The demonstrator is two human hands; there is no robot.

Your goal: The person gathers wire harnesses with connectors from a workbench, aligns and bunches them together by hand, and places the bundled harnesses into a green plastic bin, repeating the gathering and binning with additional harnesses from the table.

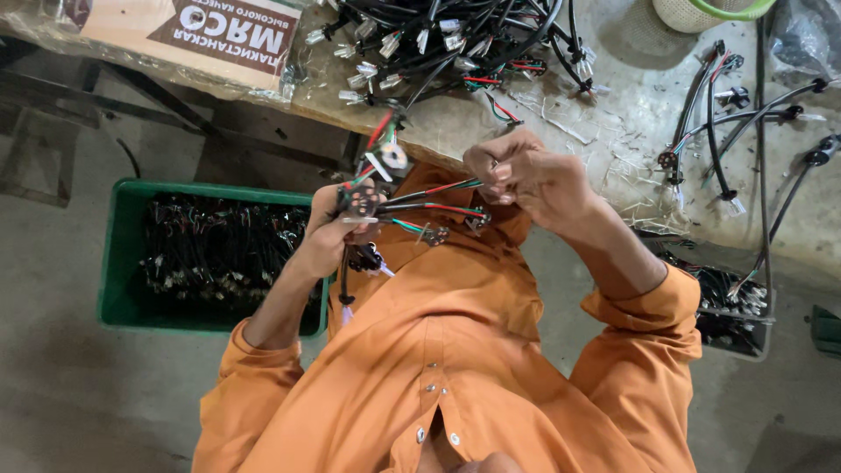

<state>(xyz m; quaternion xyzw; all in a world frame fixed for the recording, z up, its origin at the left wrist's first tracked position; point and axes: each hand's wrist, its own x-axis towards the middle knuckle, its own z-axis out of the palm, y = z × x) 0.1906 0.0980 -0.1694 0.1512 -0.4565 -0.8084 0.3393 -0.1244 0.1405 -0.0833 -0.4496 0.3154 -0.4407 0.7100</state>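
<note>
left hand (328, 232): closed round small round modules (361, 200) | right hand (517, 175): pinching thin wires (434, 197) | likely light, limp, fragile joints; grip modules, not strands

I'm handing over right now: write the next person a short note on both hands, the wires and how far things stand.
Left hand: closed around a bundle of small round black modules with red, green and white wires.
Right hand: pinching the free ends of those wires.
Green plastic crate of black cable pieces sits on the floor; a pile of black cables with clear plugs lies on the bench.
Done: bundle gathered. Left: cannot tell.
</note>
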